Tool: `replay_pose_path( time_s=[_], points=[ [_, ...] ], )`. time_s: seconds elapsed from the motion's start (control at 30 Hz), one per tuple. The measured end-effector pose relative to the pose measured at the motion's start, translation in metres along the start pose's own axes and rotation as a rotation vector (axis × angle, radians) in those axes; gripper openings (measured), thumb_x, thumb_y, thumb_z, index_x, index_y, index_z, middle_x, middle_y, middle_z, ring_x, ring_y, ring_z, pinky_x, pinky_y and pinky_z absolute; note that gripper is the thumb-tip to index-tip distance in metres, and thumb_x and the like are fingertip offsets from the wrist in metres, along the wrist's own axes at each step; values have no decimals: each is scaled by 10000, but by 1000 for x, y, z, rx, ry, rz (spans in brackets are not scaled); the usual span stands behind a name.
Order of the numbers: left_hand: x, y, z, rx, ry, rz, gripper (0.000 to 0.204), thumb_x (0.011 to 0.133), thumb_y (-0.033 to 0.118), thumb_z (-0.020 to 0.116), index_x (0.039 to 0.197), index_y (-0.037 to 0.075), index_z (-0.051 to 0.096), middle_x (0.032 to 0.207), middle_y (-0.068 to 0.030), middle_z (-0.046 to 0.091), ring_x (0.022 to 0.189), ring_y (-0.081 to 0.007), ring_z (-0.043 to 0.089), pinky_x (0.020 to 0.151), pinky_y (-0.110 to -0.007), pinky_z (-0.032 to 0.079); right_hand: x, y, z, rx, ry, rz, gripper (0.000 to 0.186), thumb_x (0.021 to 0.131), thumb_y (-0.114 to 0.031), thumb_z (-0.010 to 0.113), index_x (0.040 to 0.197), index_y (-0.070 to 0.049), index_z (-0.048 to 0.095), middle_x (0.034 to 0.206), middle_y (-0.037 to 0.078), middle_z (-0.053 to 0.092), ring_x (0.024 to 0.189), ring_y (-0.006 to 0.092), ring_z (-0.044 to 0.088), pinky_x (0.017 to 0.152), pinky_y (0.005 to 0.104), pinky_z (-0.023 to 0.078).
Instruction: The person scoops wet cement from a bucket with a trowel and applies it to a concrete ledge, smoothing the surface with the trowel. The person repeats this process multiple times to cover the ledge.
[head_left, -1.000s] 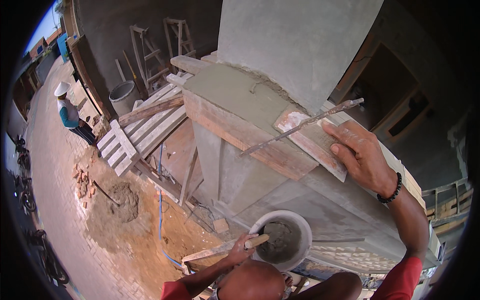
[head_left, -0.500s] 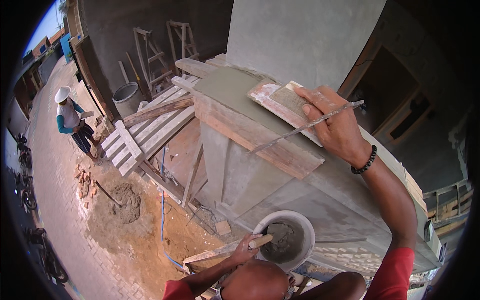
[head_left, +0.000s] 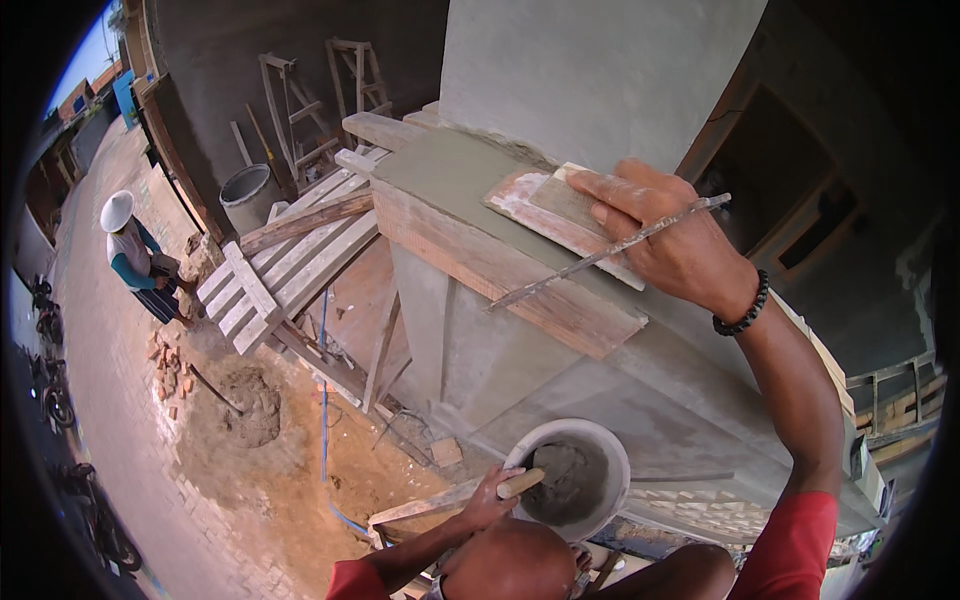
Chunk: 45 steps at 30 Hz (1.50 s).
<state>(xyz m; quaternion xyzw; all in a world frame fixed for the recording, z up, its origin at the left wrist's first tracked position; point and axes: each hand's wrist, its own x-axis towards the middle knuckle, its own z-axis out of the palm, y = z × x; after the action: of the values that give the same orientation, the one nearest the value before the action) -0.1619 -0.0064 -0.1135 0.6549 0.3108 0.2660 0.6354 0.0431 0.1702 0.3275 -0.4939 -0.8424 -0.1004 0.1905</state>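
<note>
My right hand (head_left: pixel 675 235) is closed around the handle of a wooden plastering float (head_left: pixel 520 190). The float lies on wet grey mortar (head_left: pixel 440 165) along the top of a ledge. A thin mortar-smeared strip (head_left: pixel 590 258) slants across in front of that hand; whether the fingers also grip it I cannot tell. A wooden board (head_left: pixel 500 270) edges the near side of the ledge. Low in the view, my left hand (head_left: pixel 488 500) wraps a pale wooden handle (head_left: pixel 520 483), its far end in the mortar of a round bucket (head_left: pixel 623 470). What tool it belongs to is hidden.
Wooden planks (head_left: pixel 300 260) form a platform left of the ledge. A plastered pillar (head_left: pixel 590 80) rises behind it. Below lie a mortar heap (head_left: pixel 250 405) and broken bricks (head_left: pixel 170 370). A co-worker in a white hat (head_left: pixel 117 212) stands at left, near another bucket (head_left: pixel 245 185).
My right hand and the float have shifted slightly, the float a little left. My left hand stays on the handle. The co-worker at left has turned and bent forward.
</note>
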Motion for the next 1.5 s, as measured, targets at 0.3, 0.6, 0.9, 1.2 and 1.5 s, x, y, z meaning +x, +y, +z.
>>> replay_pose_path(
  time_s=[0.3, 0.6, 0.9, 1.2, 1.5],
  points=[
    [4, -13, 4, -5, -15, 3, 591, 790, 70, 696, 1358, 79, 532, 1231, -186, 460, 1225, -367, 470, 1062, -410, 375, -56, 4, -29, 61, -105, 114, 336, 901, -85, 571, 1222, -22, 645, 830, 190, 556, 770, 356, 569, 710, 436, 455],
    [3, -12, 2, 30, -31, -44, 587, 802, 80, 699, 1365, 89, 531, 1217, -178, 462, 1210, -355, 488, 1048, -405, 395, -143, -11, -85, -11, -77, 238, 321, 875, -19, 594, 1191, 5, 643, 851, 166, 579, 749, 302, 579, 677, 394, 469],
    [2, 0, 4, 42, 9, -23, 569, 809, 94, 691, 1357, 90, 542, 1228, -184, 460, 1209, -360, 484, 1058, -408, 389, -70, -6, -12, 15, 172, -25, 305, 848, 15, 626, 1151, -2, 655, 915, 171, 606, 783, 311, 594, 692, 392, 485],
    [2, -3, 9, -10, 51, 5, 580, 796, 53, 684, 1357, 80, 541, 1237, -182, 467, 1208, -361, 486, 1053, -403, 393, 35, 3, 31, 5, 116, -47, 288, 916, -104, 568, 1180, -52, 669, 811, 169, 551, 741, 335, 572, 685, 437, 458],
    [2, -13, 7, 5, 16, 3, 575, 794, 84, 695, 1349, 79, 545, 1217, -181, 466, 1199, -353, 498, 1040, -394, 407, -10, -1, -8, -41, -77, 19, 303, 914, -43, 552, 1197, -18, 657, 784, 151, 536, 709, 298, 552, 668, 408, 446]
  ],
)
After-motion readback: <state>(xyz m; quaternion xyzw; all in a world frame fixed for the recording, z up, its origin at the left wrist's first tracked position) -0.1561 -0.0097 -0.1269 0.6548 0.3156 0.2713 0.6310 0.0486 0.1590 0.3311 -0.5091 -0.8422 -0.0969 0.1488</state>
